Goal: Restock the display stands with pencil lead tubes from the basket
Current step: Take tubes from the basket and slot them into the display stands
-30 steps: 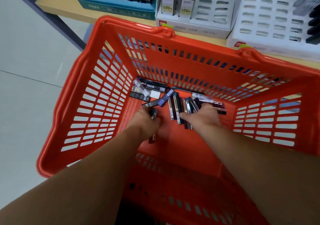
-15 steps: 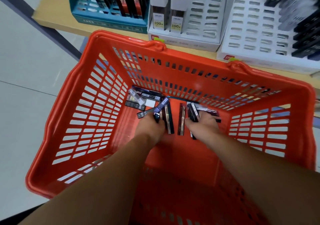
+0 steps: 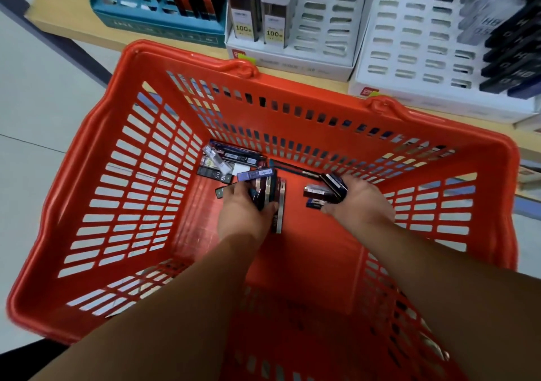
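The pencil lead tubes [image 3: 231,161] lie in a loose heap on the basket [image 3: 87,181] floor, against its far wall. Most of their print is too blurred to read. The left hand [image 3: 244,216] is down in the heap, its fingers curled round a bundle of dark tubes; the fingertips are hidden under the hand. The right hand [image 3: 361,202], close beside it, grips a few more dark tubes, though their number cannot be told. Beyond the basket, on the tabletop [image 3: 67,26], stand a teal display stand [image 3: 158,14] and two white display stands [image 3: 316,20], all cut off at the top edge. The right one runs out of view.
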A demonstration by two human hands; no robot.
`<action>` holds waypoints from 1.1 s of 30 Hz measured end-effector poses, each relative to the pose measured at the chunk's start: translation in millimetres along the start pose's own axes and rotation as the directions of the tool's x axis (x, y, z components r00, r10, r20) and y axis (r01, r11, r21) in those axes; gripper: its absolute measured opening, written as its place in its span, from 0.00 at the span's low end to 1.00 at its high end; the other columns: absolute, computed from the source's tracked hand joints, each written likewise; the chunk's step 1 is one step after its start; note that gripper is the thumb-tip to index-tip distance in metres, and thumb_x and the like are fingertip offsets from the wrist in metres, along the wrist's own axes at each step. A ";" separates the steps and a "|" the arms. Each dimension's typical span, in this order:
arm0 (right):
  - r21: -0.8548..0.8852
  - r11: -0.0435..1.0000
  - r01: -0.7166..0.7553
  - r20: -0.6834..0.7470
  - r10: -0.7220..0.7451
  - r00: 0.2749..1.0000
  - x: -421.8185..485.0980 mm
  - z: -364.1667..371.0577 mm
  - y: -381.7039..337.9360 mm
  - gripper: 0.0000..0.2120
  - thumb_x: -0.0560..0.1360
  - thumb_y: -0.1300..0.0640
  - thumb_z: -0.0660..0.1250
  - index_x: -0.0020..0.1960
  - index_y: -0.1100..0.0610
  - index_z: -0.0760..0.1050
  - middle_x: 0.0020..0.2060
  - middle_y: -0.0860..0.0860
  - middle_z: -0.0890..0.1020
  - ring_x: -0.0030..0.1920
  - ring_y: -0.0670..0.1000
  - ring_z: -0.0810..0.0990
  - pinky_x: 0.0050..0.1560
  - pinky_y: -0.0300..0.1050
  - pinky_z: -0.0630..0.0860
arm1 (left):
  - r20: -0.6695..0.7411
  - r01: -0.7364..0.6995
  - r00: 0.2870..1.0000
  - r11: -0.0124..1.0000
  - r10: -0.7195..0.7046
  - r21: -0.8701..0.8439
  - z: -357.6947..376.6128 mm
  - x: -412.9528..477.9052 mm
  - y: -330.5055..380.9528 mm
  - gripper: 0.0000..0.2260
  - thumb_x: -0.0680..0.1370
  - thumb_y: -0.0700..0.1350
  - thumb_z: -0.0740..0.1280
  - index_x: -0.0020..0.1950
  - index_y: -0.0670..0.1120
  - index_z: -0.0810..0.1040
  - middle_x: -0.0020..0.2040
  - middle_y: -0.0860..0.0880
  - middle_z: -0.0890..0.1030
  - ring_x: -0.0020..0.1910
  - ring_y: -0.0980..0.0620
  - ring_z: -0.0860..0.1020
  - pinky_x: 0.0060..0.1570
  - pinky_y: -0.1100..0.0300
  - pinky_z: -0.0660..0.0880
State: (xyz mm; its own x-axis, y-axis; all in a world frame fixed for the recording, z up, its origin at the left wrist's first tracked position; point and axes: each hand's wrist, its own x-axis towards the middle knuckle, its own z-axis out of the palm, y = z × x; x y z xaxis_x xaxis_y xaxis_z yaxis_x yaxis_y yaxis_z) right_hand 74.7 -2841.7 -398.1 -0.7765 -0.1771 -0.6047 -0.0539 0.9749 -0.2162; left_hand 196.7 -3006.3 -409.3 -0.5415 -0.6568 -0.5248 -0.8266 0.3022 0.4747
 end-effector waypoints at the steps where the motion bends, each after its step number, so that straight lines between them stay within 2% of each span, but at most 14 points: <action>1: -0.017 1.000 -0.009 0.006 0.009 1.000 -0.1 -1.2 0.0 0.24 0.71 0.42 0.77 0.64 0.44 0.75 0.57 0.47 0.82 0.59 0.53 0.80 0.51 0.49 0.78 | 0.004 -0.003 1.000 1.000 0.003 0.004 -3.8 0.2 -2.9 0.26 0.74 0.52 0.78 0.68 0.47 0.74 0.67 0.47 0.71 0.58 0.45 0.79 0.55 0.59 0.72; 4: 0.006 1.000 -0.027 0.054 0.027 0.998 -2.8 -8.4 -0.8 0.22 0.71 0.40 0.77 0.61 0.46 0.77 0.55 0.47 0.83 0.55 0.52 0.81 0.45 0.46 0.74 | 0.024 0.027 0.999 1.000 -0.026 -0.014 -8.9 4.1 -9.8 0.24 0.73 0.52 0.77 0.66 0.50 0.77 0.64 0.49 0.75 0.54 0.50 0.81 0.54 0.61 0.74; 6: 0.033 0.998 -0.050 0.091 0.047 0.995 -3.1 -8.2 -1.1 0.23 0.71 0.39 0.78 0.60 0.49 0.78 0.52 0.47 0.83 0.50 0.51 0.80 0.42 0.45 0.73 | 0.031 0.066 0.998 0.995 -0.064 -0.077 -10.2 6.9 -11.0 0.21 0.70 0.51 0.78 0.61 0.51 0.79 0.55 0.54 0.81 0.45 0.57 0.82 0.44 0.66 0.77; 8: 0.146 0.984 -0.100 0.126 0.082 0.989 0.7 -1.0 1.5 0.25 0.68 0.41 0.80 0.59 0.52 0.80 0.50 0.48 0.83 0.48 0.51 0.82 0.46 0.46 0.78 | 0.044 0.116 0.993 0.983 -0.111 -0.142 -10.5 8.4 -8.2 0.18 0.72 0.46 0.79 0.58 0.49 0.77 0.45 0.56 0.81 0.38 0.60 0.79 0.36 0.68 0.73; 11: 0.328 0.927 -0.183 0.157 0.138 0.978 4.6 9.3 5.8 0.22 0.67 0.45 0.82 0.57 0.51 0.82 0.49 0.50 0.85 0.47 0.53 0.85 0.51 0.52 0.83 | 0.094 0.143 0.987 0.976 -0.129 -0.164 -9.4 11.6 -5.0 0.16 0.74 0.43 0.78 0.56 0.51 0.74 0.41 0.58 0.78 0.36 0.60 0.76 0.35 0.64 0.71; 13: 0.385 0.908 -0.164 0.147 0.114 0.982 7.0 11.7 7.3 0.14 0.71 0.47 0.79 0.54 0.50 0.82 0.47 0.49 0.85 0.45 0.51 0.84 0.47 0.48 0.82 | 0.126 0.124 0.986 0.986 -0.110 -0.114 -9.4 13.6 -3.1 0.10 0.76 0.43 0.75 0.53 0.52 0.77 0.41 0.57 0.81 0.37 0.59 0.77 0.37 0.63 0.72; 15: 0.461 0.875 -0.146 0.132 0.095 0.987 8.5 11.7 6.0 0.11 0.76 0.48 0.75 0.56 0.48 0.81 0.48 0.48 0.85 0.47 0.50 0.83 0.46 0.45 0.79 | 0.158 0.084 0.985 0.996 -0.077 -0.043 -13.5 12.3 -3.1 0.06 0.78 0.44 0.70 0.54 0.51 0.78 0.43 0.54 0.83 0.41 0.52 0.80 0.43 0.62 0.73; 18: 0.511 0.847 -0.148 0.158 0.077 0.985 8.5 10.3 1.2 0.08 0.78 0.53 0.72 0.57 0.47 0.79 0.48 0.49 0.85 0.49 0.52 0.85 0.56 0.52 0.82 | 0.178 0.058 0.982 0.998 -0.059 0.008 -19.1 7.8 -4.3 0.08 0.80 0.46 0.65 0.59 0.49 0.75 0.47 0.48 0.82 0.48 0.45 0.80 0.50 0.57 0.76; 20: 0.504 0.849 -0.157 0.178 0.075 0.981 6.5 9.0 -0.3 0.10 0.77 0.58 0.71 0.56 0.47 0.78 0.48 0.51 0.85 0.48 0.54 0.85 0.55 0.56 0.83 | 0.183 0.063 0.981 0.998 -0.066 0.023 -22.1 4.3 -8.5 0.13 0.82 0.48 0.64 0.65 0.48 0.74 0.52 0.46 0.83 0.53 0.43 0.82 0.58 0.51 0.79; 24: 0.577 0.776 -0.256 0.220 0.155 0.963 -0.7 5.4 0.8 0.12 0.77 0.67 0.66 0.54 0.52 0.78 0.43 0.56 0.85 0.37 0.53 0.83 0.38 0.50 0.84 | 0.160 0.100 0.983 0.993 -0.090 -0.056 -23.5 0.7 -16.5 0.15 0.81 0.49 0.67 0.67 0.50 0.75 0.54 0.48 0.85 0.51 0.47 0.82 0.58 0.51 0.80; 26: 0.573 0.780 -0.253 0.235 0.140 0.962 -2.3 9.9 8.1 0.08 0.76 0.63 0.73 0.52 0.54 0.78 0.43 0.54 0.84 0.36 0.51 0.80 0.33 0.45 0.77 | 0.165 0.067 0.985 0.996 -0.056 -0.062 -21.7 -2.1 -17.7 0.23 0.77 0.53 0.74 0.70 0.52 0.73 0.51 0.54 0.83 0.50 0.51 0.81 0.54 0.58 0.78; 29: 0.558 0.801 -0.218 0.224 0.108 0.968 -3.4 14.5 10.8 0.20 0.65 0.53 0.85 0.49 0.50 0.77 0.48 0.49 0.84 0.46 0.51 0.82 0.44 0.46 0.77 | 0.146 0.029 0.989 1.000 -0.030 0.009 -13.4 -2.1 -15.8 0.40 0.67 0.60 0.82 0.74 0.55 0.69 0.57 0.54 0.83 0.56 0.52 0.81 0.58 0.57 0.78; 31: 0.485 0.842 -0.236 0.199 0.157 0.967 -1.3 17.9 10.6 0.31 0.58 0.47 0.87 0.56 0.51 0.78 0.51 0.49 0.84 0.51 0.54 0.83 0.53 0.50 0.81 | 0.114 0.027 0.993 0.996 -0.036 0.082 -5.2 -0.8 -11.9 0.42 0.64 0.62 0.82 0.73 0.54 0.70 0.61 0.52 0.82 0.59 0.50 0.81 0.60 0.52 0.80; 33: 0.395 0.889 -0.234 0.167 0.181 0.969 -1.5 19.8 8.1 0.34 0.58 0.45 0.87 0.59 0.52 0.78 0.50 0.50 0.84 0.50 0.53 0.83 0.51 0.49 0.81 | 0.105 0.014 0.994 0.992 -0.027 0.123 1.9 -0.8 -9.2 0.36 0.64 0.61 0.82 0.68 0.52 0.75 0.62 0.51 0.81 0.56 0.49 0.82 0.58 0.51 0.80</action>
State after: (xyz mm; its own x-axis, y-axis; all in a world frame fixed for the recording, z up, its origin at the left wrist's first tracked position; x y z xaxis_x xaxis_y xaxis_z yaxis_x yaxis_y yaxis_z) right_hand 87.9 -2836.2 -414.1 -0.6574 -0.0182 -0.7533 0.3813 0.8543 -0.3534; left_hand 204.5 -3007.2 -414.6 -0.5318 -0.5888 -0.6087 -0.8468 0.3754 0.3767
